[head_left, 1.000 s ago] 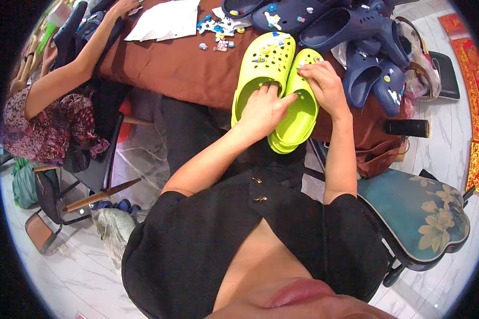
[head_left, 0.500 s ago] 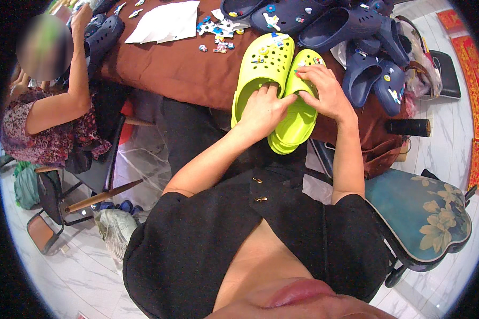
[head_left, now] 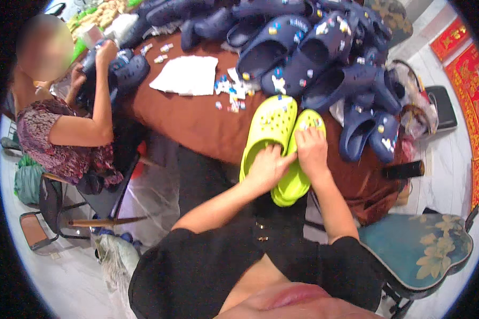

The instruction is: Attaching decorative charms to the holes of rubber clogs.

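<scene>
A pair of lime-green clogs, the left clog (head_left: 274, 113) and the right clog (head_left: 290, 190), lies side by side at the table's near edge, toes pointing away. Small colourful charms sit on both toes. My left hand (head_left: 270, 169) has its fingers inside the left clog's opening, gripping it, with the thumb reaching toward the right clog. Over the upper of the right clog is my right hand (head_left: 312, 150), fingers bent close together on it. What lies under those fingertips is hidden. Beyond the toes are a heap of loose charms (head_left: 233, 91) and a white sheet of paper (head_left: 186, 75).
Navy clogs (head_left: 324, 48) with charms are piled across the far and right side of the brown-covered table (head_left: 207, 125). At left, another person (head_left: 72, 125) handles a navy clog. A black cylinder (head_left: 403, 170) and a teal padded chair (head_left: 418, 250) are at right.
The whole scene sits lower in the picture, showing more of the far table. My right hand's fingers, spread over the right clog before, are now closer together on it. My left hand keeps its grip.
</scene>
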Tool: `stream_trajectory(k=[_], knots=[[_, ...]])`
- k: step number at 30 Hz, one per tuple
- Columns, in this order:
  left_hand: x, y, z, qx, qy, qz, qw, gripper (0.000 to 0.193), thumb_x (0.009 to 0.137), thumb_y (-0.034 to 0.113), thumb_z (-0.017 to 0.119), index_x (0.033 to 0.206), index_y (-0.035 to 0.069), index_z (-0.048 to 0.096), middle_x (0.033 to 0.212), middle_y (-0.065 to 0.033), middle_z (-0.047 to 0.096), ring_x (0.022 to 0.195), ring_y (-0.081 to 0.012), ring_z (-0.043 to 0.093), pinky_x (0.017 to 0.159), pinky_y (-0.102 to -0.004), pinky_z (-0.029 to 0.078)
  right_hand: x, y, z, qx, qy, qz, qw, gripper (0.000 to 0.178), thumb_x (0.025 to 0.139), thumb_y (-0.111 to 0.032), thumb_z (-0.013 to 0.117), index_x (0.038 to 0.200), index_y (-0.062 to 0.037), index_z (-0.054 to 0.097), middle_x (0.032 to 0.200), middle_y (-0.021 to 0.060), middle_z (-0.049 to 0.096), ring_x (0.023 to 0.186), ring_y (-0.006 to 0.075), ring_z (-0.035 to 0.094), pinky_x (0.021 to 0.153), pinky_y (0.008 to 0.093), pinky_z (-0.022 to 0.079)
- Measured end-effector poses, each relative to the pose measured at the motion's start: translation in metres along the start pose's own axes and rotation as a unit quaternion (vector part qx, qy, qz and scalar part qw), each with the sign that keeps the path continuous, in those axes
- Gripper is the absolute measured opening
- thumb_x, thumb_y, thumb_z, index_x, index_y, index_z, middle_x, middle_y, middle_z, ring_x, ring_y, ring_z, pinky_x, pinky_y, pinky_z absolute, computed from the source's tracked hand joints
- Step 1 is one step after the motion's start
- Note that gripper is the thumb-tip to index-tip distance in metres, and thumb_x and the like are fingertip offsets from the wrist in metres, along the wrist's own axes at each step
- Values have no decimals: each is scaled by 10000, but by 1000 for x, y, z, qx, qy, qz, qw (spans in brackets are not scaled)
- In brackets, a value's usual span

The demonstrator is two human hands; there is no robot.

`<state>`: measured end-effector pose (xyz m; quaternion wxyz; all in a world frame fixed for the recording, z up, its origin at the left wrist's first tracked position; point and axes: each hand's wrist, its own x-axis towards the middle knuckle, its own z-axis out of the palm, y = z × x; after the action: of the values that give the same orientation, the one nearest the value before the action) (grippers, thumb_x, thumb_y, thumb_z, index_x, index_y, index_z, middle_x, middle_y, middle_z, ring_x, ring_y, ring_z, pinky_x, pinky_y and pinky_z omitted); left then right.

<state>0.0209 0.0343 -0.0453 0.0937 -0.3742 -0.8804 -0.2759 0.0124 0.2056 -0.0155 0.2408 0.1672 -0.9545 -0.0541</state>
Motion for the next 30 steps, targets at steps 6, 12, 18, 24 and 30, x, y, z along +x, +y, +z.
stream_trajectory(k=[6,12,18,24,30], knots=[[0,-1,2,16,21,16,1000,399,793,152,650,1191,166,625,855,-164,557,821,-358,591,674,-469,504,-2,-5,4,1,69,7,998,88,750,-125,592,801,-54,603,786,90,576,827,260,577,735,391,471],[-1,-1,4,6,15,9,1000,382,800,156,648,1182,167,629,845,-154,558,811,-344,593,655,-454,509,-4,-8,10,23,68,56,996,55,724,-109,587,723,-64,556,764,91,554,811,266,570,703,386,457],[0,1,0,0,7,3,1000,393,783,149,665,1174,171,640,830,-150,559,798,-335,595,649,-451,512,-3,-4,10,19,56,26,998,66,712,-107,596,714,-63,547,739,101,547,797,275,577,696,386,479],[0,0,3,-1,22,7,1000,412,778,155,668,1189,184,645,822,-148,564,789,-335,599,642,-446,513,-2,-1,10,31,40,-3,999,66,716,-104,606,741,-59,565,744,107,558,786,280,586,692,403,493],[0,-1,5,3,23,16,1000,418,771,171,674,1186,204,651,833,-148,576,783,-330,607,646,-430,520,-5,0,8,44,46,44,997,77,747,-99,601,809,-57,585,791,107,574,840,281,588,727,399,492]])
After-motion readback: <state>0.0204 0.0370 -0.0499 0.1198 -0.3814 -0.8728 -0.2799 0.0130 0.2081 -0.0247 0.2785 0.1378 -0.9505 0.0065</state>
